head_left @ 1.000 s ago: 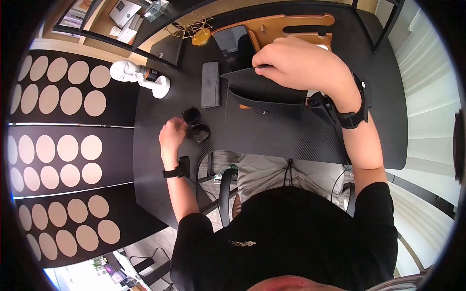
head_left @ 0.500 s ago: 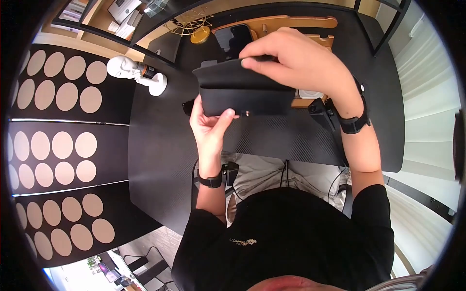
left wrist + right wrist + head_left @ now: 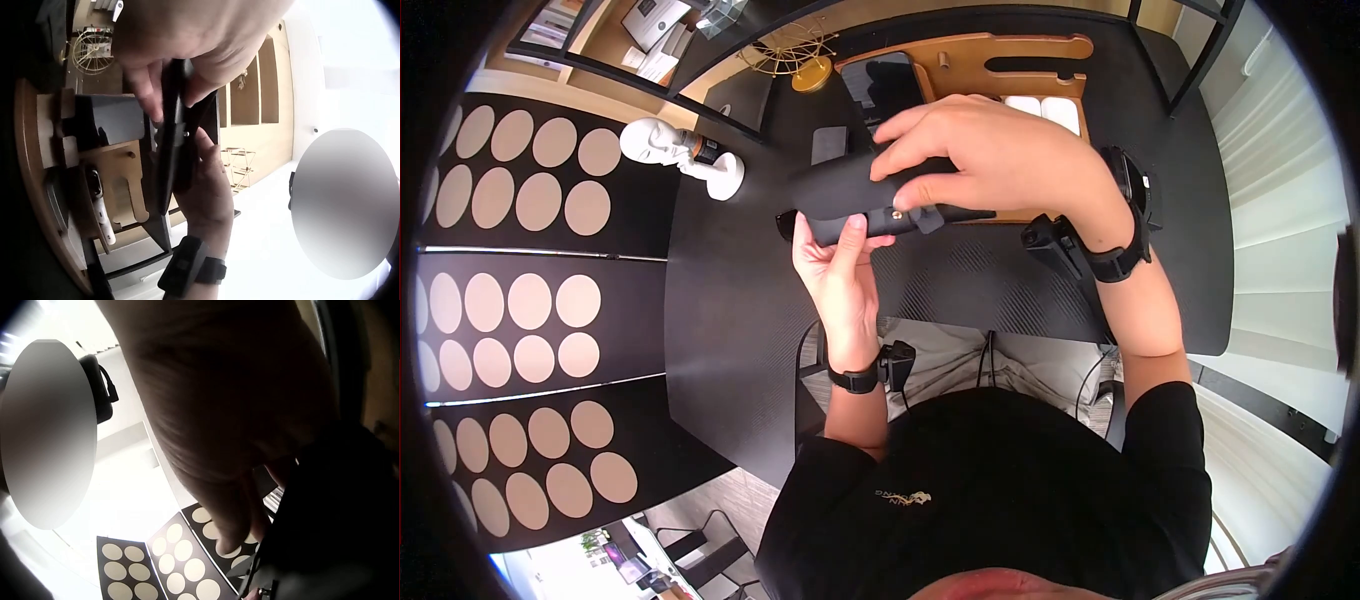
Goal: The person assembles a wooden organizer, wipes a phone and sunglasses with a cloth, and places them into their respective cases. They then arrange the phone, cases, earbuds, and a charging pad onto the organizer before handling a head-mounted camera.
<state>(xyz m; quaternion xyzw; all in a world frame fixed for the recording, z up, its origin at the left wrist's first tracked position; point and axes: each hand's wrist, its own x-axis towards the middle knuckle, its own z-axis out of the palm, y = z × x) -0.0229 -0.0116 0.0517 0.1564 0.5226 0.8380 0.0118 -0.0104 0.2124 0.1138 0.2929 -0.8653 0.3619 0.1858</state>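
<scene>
A black glasses case (image 3: 840,190) with a small metal snap is held up over the desk, its flap folded down over the front. My left hand (image 3: 840,280) grips its left end, thumb on the near side by the front edge. From the right, my right hand (image 3: 1000,155) spreads fingers over the top of the flap, with the thumb close to the snap. The left wrist view shows the case (image 3: 172,144) edge-on between both hands. Dark sunglasses (image 3: 786,226) lie on the desk, mostly hidden behind my left hand.
A grey case (image 3: 830,145) lies behind the held one. Further back are a phone (image 3: 882,85) on a wooden stand (image 3: 1010,45) and a gold wheel ornament (image 3: 805,65). At the left stands a white figure (image 3: 670,150); a black shelf frame borders the back.
My left hand has left the sunglasses and taken hold of the case's left end. The case came up and left, and its raised flap has folded down under my right hand.
</scene>
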